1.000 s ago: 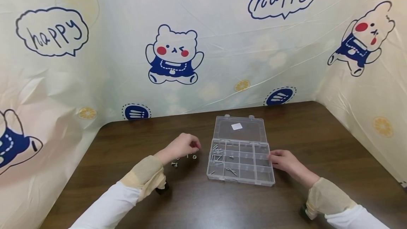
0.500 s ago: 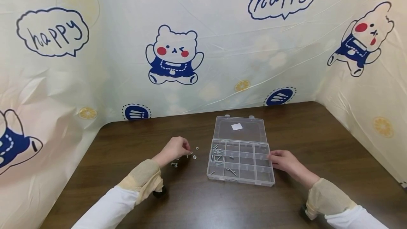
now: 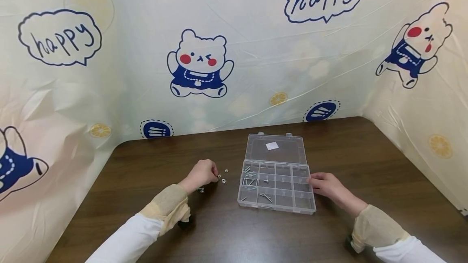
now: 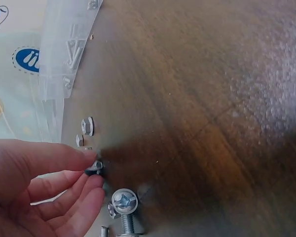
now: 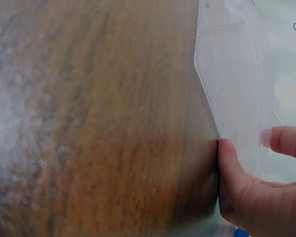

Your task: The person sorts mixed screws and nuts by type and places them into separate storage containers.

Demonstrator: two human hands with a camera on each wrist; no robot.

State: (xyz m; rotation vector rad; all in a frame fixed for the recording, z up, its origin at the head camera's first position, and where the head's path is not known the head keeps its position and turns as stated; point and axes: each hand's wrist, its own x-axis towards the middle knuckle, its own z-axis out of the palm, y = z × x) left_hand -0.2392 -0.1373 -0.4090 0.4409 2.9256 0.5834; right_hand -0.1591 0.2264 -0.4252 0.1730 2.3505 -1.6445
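A clear plastic compartment box (image 3: 276, 210) lies open on the dark wooden table (image 3: 226, 230), its lid (image 3: 289, 155) folded back; several screws lie in its left cells. My left hand (image 3: 216, 175) is down among loose nuts (image 3: 223, 181) left of the box. In the left wrist view, thumb and forefinger of that hand (image 4: 94, 168) pinch a small metal nut (image 4: 95, 166) on the tabletop. My right hand (image 3: 310, 182) grips the box's right edge; the right wrist view shows this hand (image 5: 241, 143) with its thumb (image 5: 227, 168) against the clear wall (image 5: 237, 89).
More nuts (image 4: 87, 126) and a pan-head bolt (image 4: 124, 202) lie by the left fingers. A cartoon-print sheet (image 3: 201, 60) walls the table at the back and both sides. A black wrist camera (image 3: 184, 224) sits under the left sleeve.
My left hand has drawn back left from near the box and come down on the loose nuts, closing its fingertips on one. The right hand and box have stayed put.
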